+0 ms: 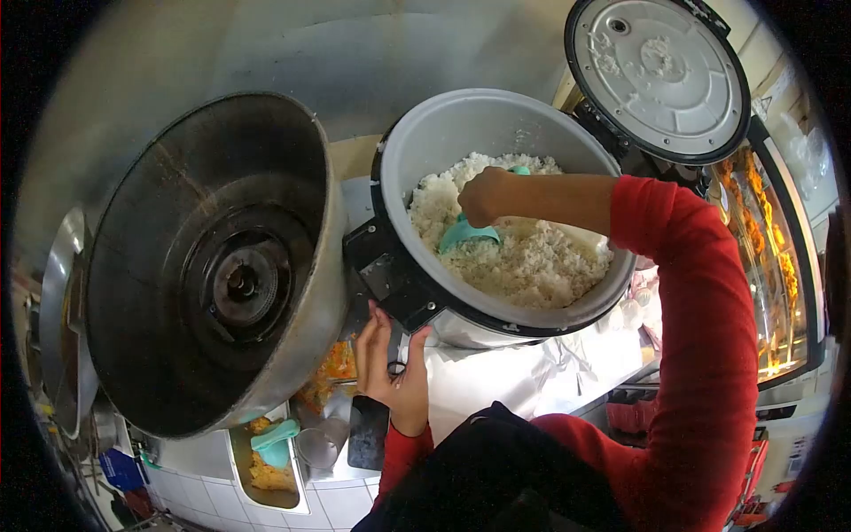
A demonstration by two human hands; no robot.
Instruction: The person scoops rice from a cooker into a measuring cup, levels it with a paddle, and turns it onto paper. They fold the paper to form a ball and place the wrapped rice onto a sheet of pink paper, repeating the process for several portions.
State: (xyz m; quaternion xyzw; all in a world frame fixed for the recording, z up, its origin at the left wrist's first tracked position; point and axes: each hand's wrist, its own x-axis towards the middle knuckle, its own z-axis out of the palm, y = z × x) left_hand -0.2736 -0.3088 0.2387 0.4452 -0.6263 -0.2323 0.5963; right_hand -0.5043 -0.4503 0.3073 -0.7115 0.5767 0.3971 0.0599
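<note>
My right hand is closed around the handle of a teal rice scoop, inside the cooker pot. The scoop's blade presses into white cooked rice, which fills the lower part of the pot. Around the rice stands a large rice cooker with a grey inner wall and a black latch block at its front. Against that latch block, just below it, my left hand rests with fingers stretched and thumb apart, holding nothing. The cooker's lid is raised at the upper right, with rice grains stuck to its underside.
A big dark metal pot stands close on the left. Below it, a metal food container holds yellowish food and a teal scoop, beside a clear cup. On the right is a lit glass display case.
</note>
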